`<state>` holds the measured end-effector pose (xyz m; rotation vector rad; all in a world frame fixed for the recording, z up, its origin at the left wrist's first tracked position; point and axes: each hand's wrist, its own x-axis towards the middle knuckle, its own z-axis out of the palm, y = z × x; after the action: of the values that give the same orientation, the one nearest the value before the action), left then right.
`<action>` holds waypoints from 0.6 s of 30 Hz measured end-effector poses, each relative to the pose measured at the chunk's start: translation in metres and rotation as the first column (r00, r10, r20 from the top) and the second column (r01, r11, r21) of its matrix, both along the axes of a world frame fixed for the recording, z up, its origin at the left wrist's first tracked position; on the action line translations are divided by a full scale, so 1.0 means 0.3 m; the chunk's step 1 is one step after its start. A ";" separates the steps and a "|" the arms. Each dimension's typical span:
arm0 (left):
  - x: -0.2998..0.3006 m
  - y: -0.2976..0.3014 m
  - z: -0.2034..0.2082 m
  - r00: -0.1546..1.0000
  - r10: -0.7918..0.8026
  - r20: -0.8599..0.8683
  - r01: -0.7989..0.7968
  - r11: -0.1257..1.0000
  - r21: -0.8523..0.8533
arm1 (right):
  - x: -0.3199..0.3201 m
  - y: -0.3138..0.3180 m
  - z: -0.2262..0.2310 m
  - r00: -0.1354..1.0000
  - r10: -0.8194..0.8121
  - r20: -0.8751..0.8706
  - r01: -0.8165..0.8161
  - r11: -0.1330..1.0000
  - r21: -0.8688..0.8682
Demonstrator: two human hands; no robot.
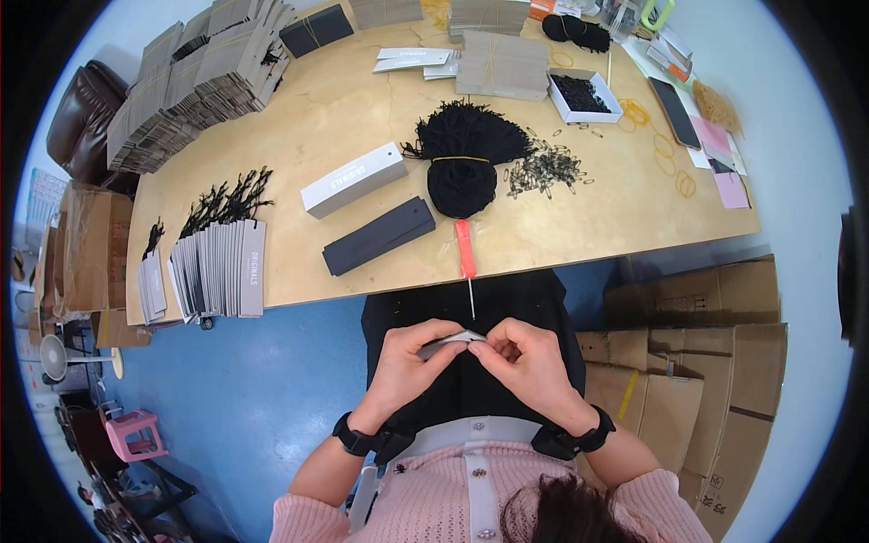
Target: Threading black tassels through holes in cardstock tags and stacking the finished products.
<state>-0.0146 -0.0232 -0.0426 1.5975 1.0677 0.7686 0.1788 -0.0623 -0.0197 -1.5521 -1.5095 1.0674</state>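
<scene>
The grey tag [464, 336] is nearer the wearer than the red-handled tool [465, 249], its long axis running roughly left-right. The left hand [409, 362] pinches its body, the right hand [525, 364] its right end. Right of and beyond the tool, one open white box [593, 117] holds many small black pieces [577, 92]. Left of it lie two stacks, one white [355, 179], one dark [380, 237]; one black cord bundle [462, 187] sits just beyond.
</scene>
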 end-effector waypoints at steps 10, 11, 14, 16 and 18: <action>-0.056 -0.005 0.134 0.971 -0.068 0.229 0.087 0.993 -0.076 | 0.065 0.041 0.136 0.968 0.122 -0.220 -0.083 0.980 0.179; -0.059 -0.005 0.142 0.970 -0.074 0.232 0.096 0.992 -0.082 | 0.070 0.051 0.155 0.968 0.158 -0.193 -0.114 0.968 0.224; -0.069 -0.006 0.148 0.955 -0.064 0.288 0.106 0.985 -0.134 | 0.068 0.081 0.174 0.945 0.243 -0.216 -0.202 0.959 0.197; -0.077 -0.002 0.150 0.952 -0.085 0.294 0.126 0.984 -0.123 | 0.072 0.096 0.166 0.937 0.280 -0.208 -0.243 0.952 0.186; -0.084 -0.001 0.153 0.949 -0.103 0.298 0.142 0.983 -0.113 | 0.071 0.102 0.158 0.926 0.319 -0.201 -0.287 0.942 0.174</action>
<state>-0.0397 -0.0236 0.0032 1.3736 0.7818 0.8030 0.2002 -0.0316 0.0278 -1.0790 -1.6585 1.2345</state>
